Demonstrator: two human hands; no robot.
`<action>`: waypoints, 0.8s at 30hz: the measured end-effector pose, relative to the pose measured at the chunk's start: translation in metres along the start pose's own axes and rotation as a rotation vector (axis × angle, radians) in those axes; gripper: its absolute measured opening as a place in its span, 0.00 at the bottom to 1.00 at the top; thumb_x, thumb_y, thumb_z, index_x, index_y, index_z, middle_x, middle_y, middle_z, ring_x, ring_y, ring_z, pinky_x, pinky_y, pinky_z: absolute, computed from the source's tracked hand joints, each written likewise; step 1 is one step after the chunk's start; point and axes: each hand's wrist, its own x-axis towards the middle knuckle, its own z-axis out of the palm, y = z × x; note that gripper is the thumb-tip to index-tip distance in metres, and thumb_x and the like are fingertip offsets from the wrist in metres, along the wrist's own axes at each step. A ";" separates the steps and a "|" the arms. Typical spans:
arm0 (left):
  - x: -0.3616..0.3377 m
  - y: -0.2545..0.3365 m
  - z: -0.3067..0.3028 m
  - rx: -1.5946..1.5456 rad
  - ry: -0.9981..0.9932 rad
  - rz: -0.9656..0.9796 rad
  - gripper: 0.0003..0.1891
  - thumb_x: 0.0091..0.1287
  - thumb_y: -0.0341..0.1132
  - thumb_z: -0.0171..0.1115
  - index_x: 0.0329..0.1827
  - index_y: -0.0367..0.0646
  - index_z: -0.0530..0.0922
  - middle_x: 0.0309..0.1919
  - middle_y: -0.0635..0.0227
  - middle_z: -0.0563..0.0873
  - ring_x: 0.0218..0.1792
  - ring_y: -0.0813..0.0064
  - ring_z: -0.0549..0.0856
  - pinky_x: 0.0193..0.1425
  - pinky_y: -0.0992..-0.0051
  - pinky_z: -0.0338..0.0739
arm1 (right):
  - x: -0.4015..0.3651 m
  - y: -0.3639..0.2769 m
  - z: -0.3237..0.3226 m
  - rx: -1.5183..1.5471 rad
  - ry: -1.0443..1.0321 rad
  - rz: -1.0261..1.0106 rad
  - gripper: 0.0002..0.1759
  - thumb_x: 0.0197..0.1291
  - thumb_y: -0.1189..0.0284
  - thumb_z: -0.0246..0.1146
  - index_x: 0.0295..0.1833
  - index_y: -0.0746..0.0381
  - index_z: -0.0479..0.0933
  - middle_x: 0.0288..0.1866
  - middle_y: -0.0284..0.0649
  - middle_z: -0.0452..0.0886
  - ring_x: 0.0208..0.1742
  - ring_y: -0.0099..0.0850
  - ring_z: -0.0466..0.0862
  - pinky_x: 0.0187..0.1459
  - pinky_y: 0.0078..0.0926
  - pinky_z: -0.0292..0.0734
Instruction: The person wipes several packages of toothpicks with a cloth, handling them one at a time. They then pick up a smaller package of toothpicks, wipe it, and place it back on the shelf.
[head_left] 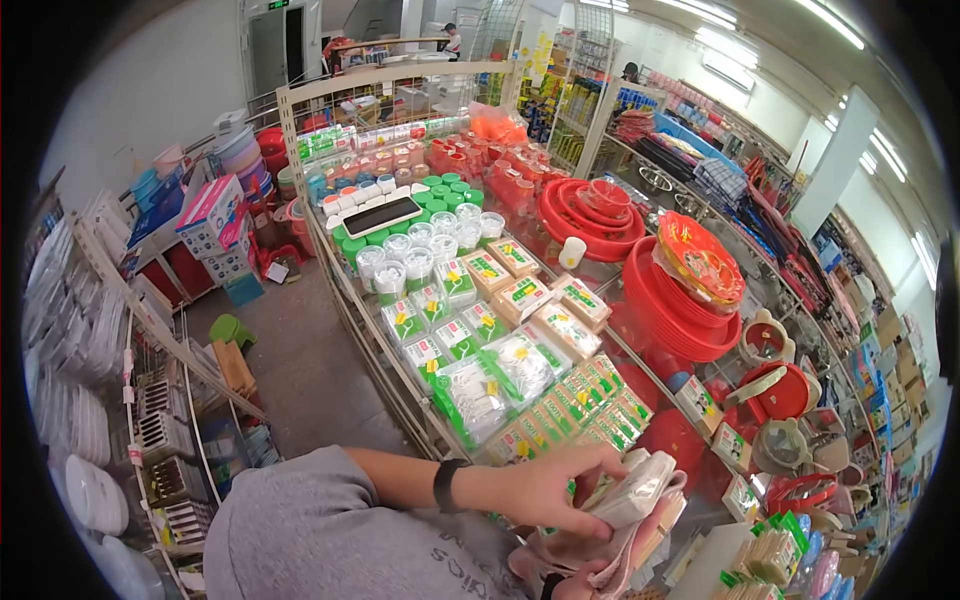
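Note:
My left hand (545, 487), with a black band on its wrist, reaches in from the left. Its fingers and thumb are closed around a white pack in clear plastic (638, 492). Beneath and beside the pack is a pink cloth (622, 572). Partly cut off at the bottom edge, my right hand (577, 586) is closed on this cloth; most of its fingers are hidden. Just beyond my left hand lie small green-and-yellow printed packs (572, 400) in rows. Bags of cotton swabs (475, 395) lie to their left.
The display shelf carries green-lidded containers, clear tubs (405, 255), a phone-like black-screened device (382, 216) and red basins (680, 305). Strainers (790, 445) hang or lie at right. A wire rack (165, 440) stands at left across an aisle with a green stool (232, 330).

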 end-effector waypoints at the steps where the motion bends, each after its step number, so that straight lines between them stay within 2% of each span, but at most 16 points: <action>1: -0.002 -0.001 0.001 -0.001 0.001 -0.002 0.34 0.53 0.39 0.81 0.59 0.41 0.71 0.46 0.67 0.75 0.34 0.79 0.76 0.39 0.78 0.73 | -0.002 0.003 0.001 0.005 0.031 0.008 0.24 0.72 0.80 0.51 0.71 0.77 0.61 0.76 0.58 0.59 0.71 0.46 0.69 0.67 0.39 0.68; 2: -0.004 -0.002 0.003 -0.007 -0.074 -0.036 0.33 0.53 0.38 0.80 0.59 0.40 0.71 0.45 0.67 0.75 0.34 0.79 0.76 0.39 0.78 0.73 | -0.019 0.029 -0.009 0.006 0.031 0.010 0.24 0.72 0.80 0.51 0.71 0.77 0.61 0.76 0.58 0.59 0.71 0.46 0.69 0.67 0.39 0.68; 4: -0.007 -0.002 0.005 -0.021 -0.154 -0.071 0.33 0.54 0.37 0.80 0.58 0.40 0.70 0.44 0.67 0.75 0.33 0.79 0.76 0.39 0.78 0.73 | -0.019 0.038 -0.013 -0.291 0.092 -0.173 0.25 0.73 0.77 0.51 0.71 0.78 0.61 0.73 0.62 0.64 0.69 0.49 0.72 0.65 0.40 0.69; 5: -0.008 0.001 0.007 -0.114 -0.172 -0.023 0.34 0.53 0.36 0.80 0.60 0.40 0.69 0.46 0.67 0.74 0.34 0.79 0.76 0.39 0.77 0.73 | -0.031 0.027 -0.019 -0.808 0.054 -0.063 0.23 0.72 0.78 0.52 0.68 0.79 0.63 0.64 0.61 0.73 0.59 0.52 0.78 0.59 0.41 0.73; 6: -0.008 0.003 0.007 -0.203 -0.189 0.026 0.35 0.53 0.34 0.80 0.61 0.40 0.67 0.48 0.66 0.74 0.34 0.78 0.76 0.40 0.77 0.73 | -0.014 0.013 -0.013 -0.815 0.055 -0.059 0.23 0.72 0.78 0.52 0.68 0.79 0.63 0.64 0.61 0.73 0.59 0.52 0.78 0.59 0.41 0.73; 8: -0.007 0.001 0.009 -0.259 -0.166 0.095 0.36 0.53 0.32 0.80 0.62 0.41 0.66 0.51 0.65 0.72 0.35 0.78 0.77 0.40 0.77 0.73 | 0.002 0.000 -0.005 -0.559 0.012 -0.152 0.20 0.71 0.76 0.56 0.63 0.75 0.68 0.56 0.57 0.77 0.49 0.50 0.80 0.53 0.42 0.76; 11: -0.003 0.001 0.006 -0.290 -0.092 0.198 0.38 0.53 0.29 0.80 0.64 0.42 0.64 0.55 0.64 0.69 0.36 0.77 0.76 0.41 0.76 0.73 | 0.009 -0.006 0.008 -0.210 0.030 -0.134 0.28 0.69 0.70 0.60 0.67 0.75 0.62 0.62 0.56 0.72 0.55 0.49 0.77 0.58 0.42 0.73; 14: -0.001 -0.001 0.006 -0.266 -0.035 0.208 0.38 0.53 0.29 0.80 0.64 0.42 0.64 0.55 0.64 0.68 0.38 0.77 0.76 0.42 0.75 0.73 | 0.020 -0.006 0.017 -0.070 0.091 -0.108 0.37 0.66 0.65 0.63 0.71 0.74 0.57 0.67 0.56 0.67 0.62 0.47 0.74 0.63 0.43 0.70; 19: -0.007 -0.015 0.011 -0.344 -0.138 0.110 0.36 0.55 0.34 0.79 0.63 0.42 0.65 0.55 0.65 0.68 0.39 0.77 0.75 0.45 0.76 0.73 | 0.029 -0.004 0.019 0.029 0.166 -0.091 0.52 0.62 0.57 0.69 0.78 0.74 0.48 0.77 0.55 0.58 0.72 0.45 0.68 0.71 0.43 0.64; 20: -0.007 -0.012 0.011 -0.347 -0.138 0.110 0.36 0.55 0.34 0.79 0.63 0.42 0.65 0.55 0.65 0.68 0.39 0.77 0.75 0.45 0.76 0.73 | 0.030 -0.004 0.019 0.027 0.166 -0.089 0.52 0.62 0.57 0.69 0.78 0.74 0.48 0.77 0.55 0.58 0.72 0.45 0.68 0.71 0.43 0.64; 22: -0.005 -0.002 0.009 -0.370 -0.214 0.229 0.36 0.56 0.35 0.79 0.63 0.41 0.66 0.56 0.66 0.69 0.41 0.78 0.75 0.47 0.75 0.73 | 0.032 -0.004 0.017 0.073 0.109 -0.048 0.57 0.58 0.56 0.72 0.78 0.73 0.45 0.78 0.55 0.56 0.74 0.45 0.66 0.71 0.44 0.64; 23: -0.004 0.000 0.008 -0.374 -0.212 0.226 0.36 0.56 0.35 0.79 0.63 0.41 0.66 0.56 0.66 0.69 0.41 0.78 0.75 0.47 0.75 0.73 | 0.033 -0.004 0.015 0.096 0.081 -0.026 0.59 0.55 0.56 0.74 0.79 0.73 0.44 0.78 0.55 0.55 0.74 0.46 0.66 0.71 0.44 0.63; 24: -0.003 0.001 0.006 -0.320 -0.256 0.222 0.35 0.57 0.41 0.78 0.62 0.43 0.67 0.57 0.62 0.70 0.45 0.73 0.75 0.50 0.74 0.71 | 0.032 -0.004 0.012 0.117 0.055 -0.001 0.62 0.53 0.55 0.75 0.79 0.72 0.42 0.79 0.55 0.54 0.75 0.46 0.65 0.71 0.44 0.63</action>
